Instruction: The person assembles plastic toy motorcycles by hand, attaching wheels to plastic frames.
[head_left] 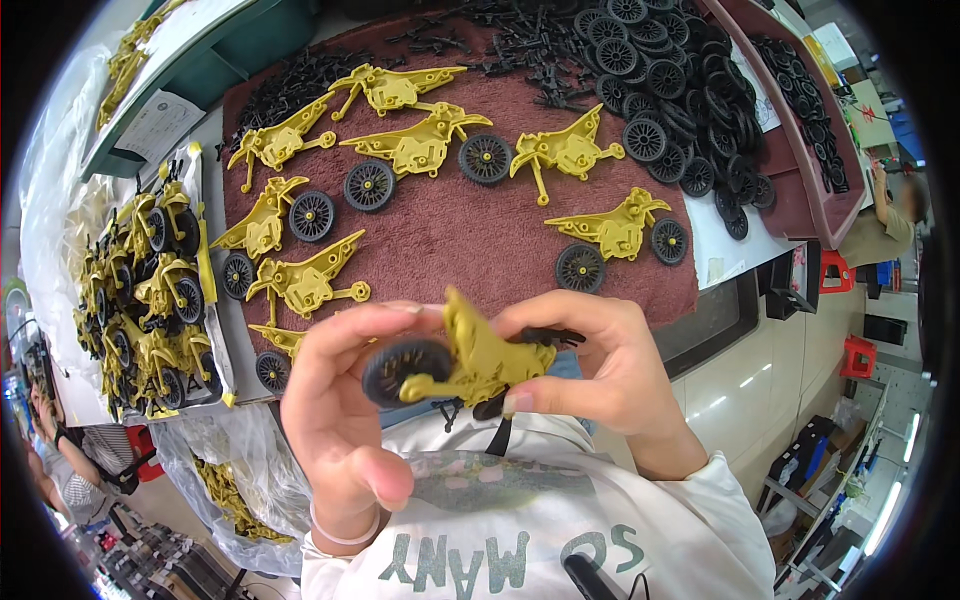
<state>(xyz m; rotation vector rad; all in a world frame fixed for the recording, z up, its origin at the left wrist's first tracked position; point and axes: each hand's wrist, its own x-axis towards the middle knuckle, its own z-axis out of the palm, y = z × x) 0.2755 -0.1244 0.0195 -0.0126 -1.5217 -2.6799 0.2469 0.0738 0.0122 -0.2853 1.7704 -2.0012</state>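
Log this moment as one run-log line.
left hand: holds toy motorcycle at black wheel | right hand: grips its yellow body | behind: yellow frames on maroon mat

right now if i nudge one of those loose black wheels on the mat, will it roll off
Probably not far. The loose wheels lie flat on their sides, so a nudge would likely slide them, not roll them. The mat looks fuzzy, which should add drag. They look like thin spoked plastic, so likely light; one tipped on edge could roll.
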